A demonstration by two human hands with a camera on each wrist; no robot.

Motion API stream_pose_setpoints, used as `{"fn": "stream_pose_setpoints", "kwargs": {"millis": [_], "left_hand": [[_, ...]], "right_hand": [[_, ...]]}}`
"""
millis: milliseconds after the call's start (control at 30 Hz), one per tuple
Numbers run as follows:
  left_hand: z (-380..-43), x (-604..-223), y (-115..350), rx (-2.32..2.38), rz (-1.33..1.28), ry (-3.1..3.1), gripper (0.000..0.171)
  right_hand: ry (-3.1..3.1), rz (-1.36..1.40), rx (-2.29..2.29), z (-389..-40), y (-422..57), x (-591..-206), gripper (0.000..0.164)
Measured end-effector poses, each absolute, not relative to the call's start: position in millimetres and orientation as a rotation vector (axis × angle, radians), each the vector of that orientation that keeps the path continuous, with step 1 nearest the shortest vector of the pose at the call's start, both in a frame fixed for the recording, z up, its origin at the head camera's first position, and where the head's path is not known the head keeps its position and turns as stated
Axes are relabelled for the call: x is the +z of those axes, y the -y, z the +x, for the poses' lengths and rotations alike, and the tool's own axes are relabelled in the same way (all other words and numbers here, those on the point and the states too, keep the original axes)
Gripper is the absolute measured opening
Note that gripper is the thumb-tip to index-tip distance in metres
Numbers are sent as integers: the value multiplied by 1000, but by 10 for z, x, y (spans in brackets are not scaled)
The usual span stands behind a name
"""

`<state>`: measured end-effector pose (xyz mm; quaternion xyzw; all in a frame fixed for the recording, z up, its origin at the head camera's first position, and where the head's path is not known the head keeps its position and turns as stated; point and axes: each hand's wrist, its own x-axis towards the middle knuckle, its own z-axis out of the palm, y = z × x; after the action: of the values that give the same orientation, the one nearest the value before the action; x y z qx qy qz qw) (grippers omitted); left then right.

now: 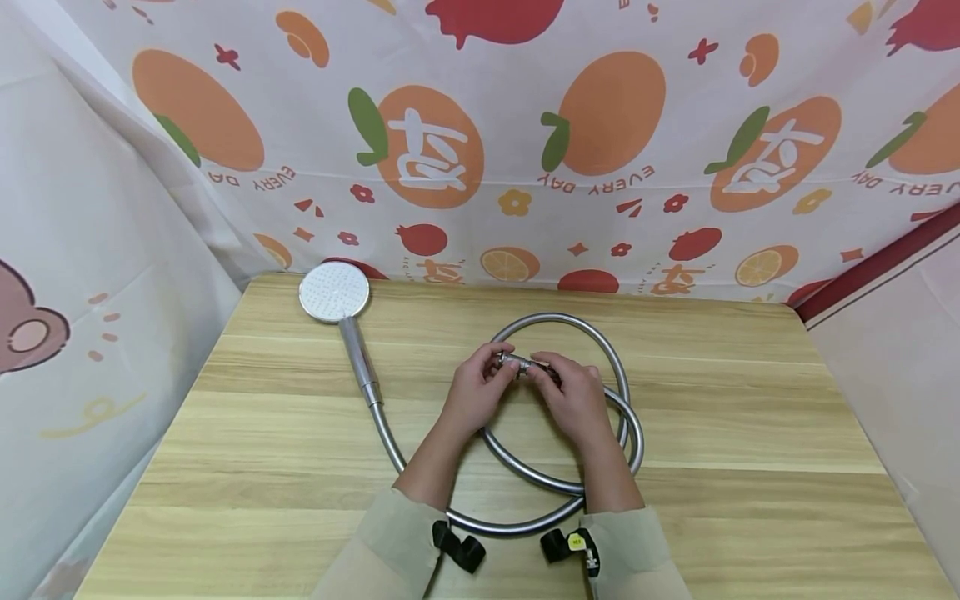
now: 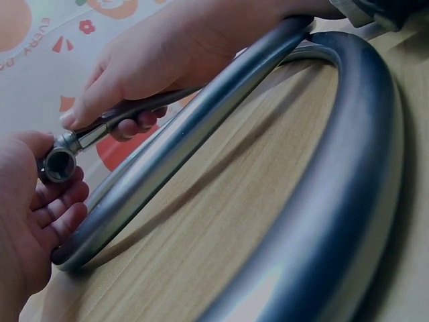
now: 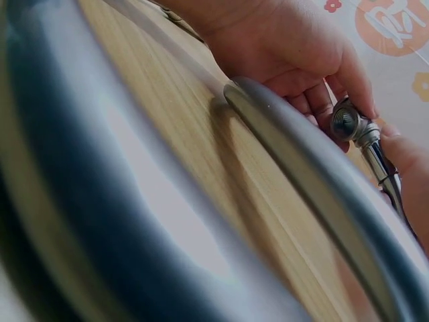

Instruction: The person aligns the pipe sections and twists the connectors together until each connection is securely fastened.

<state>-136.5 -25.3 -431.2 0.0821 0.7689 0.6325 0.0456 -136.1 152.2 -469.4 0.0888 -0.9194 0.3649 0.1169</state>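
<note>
If judged by looks, probably hard, slick and light: a threaded metal fitting (image 2: 62, 159), pinched in the nearly closed left grip (image 1: 474, 392), beside the right grip (image 1: 579, 402), curled round the hose end (image 2: 94, 136). Best held at both points, allowing for springy drag from the hose (image 1: 510, 529) looping beneath.

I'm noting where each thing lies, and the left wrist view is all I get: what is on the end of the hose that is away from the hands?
Observer: The head view shows that end of the hose joined to a shower head, near the far left corner of the table.
Operator: Which way does its spray face point?
Observer: Upward, with the white face and its small nozzles turned toward the head camera.
</note>
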Motion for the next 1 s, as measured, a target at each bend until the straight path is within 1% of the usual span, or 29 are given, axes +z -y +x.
{"fn": "stream_pose_setpoints", "kwargs": {"millis": [133,267,533,1000], "left_hand": [[-1365,-4310,250,1922,249,-2363,27],[-1360,-4305,247,1919,252,-2373,27],[-1367,-4311,247,1924,257,-2366,28],[-1358,-4297,246,1923,242,-2356,26]], "right_hand": [[2699,216,1108,-1364,-1523,-4699,43],[2673,215,1150,-1365,-1530,-4703,42],[2662,219,1116,-1350,-1525,-4688,30],[2692,253,1084,-1359,-1526,-4687,26]]}}
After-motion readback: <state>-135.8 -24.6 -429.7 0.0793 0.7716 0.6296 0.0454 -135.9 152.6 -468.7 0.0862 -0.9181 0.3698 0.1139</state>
